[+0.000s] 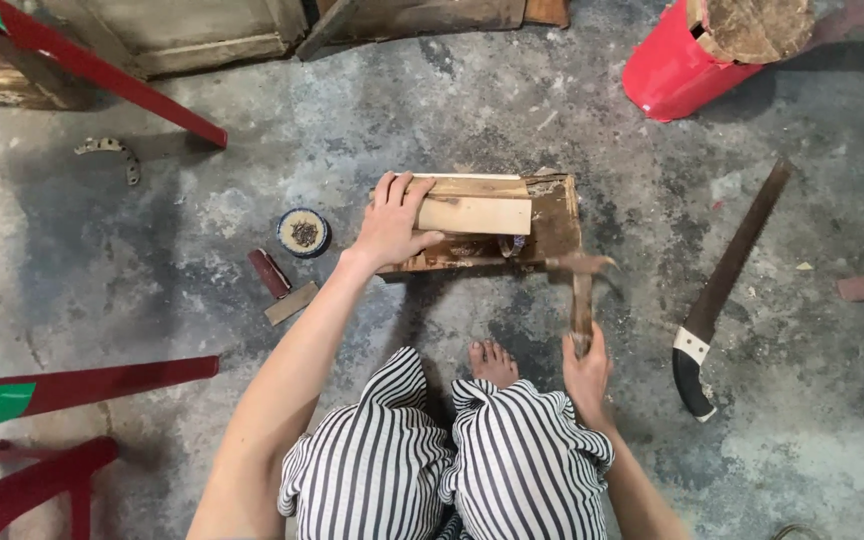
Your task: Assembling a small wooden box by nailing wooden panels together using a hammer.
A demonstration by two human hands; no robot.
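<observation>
- The left hand [393,222] lies flat, fingers spread, pressing a pale wooden board [474,213] onto a dark wooden box [556,222] on the concrete floor [152,250].
- The right hand [586,372] is clenched around the handle of a hammer [581,290], whose head, somewhat blurred, seems to sit at the box's near edge.
- A handsaw [720,290] lies to the right, well apart.
- A small round tin [304,233] sits left of the box.

Counted around wooden box [552,225]: one pale board [474,213], one hammer [581,290], one handsaw [722,290], one scraper [282,285], one round tin [303,232], two hands.
</observation>
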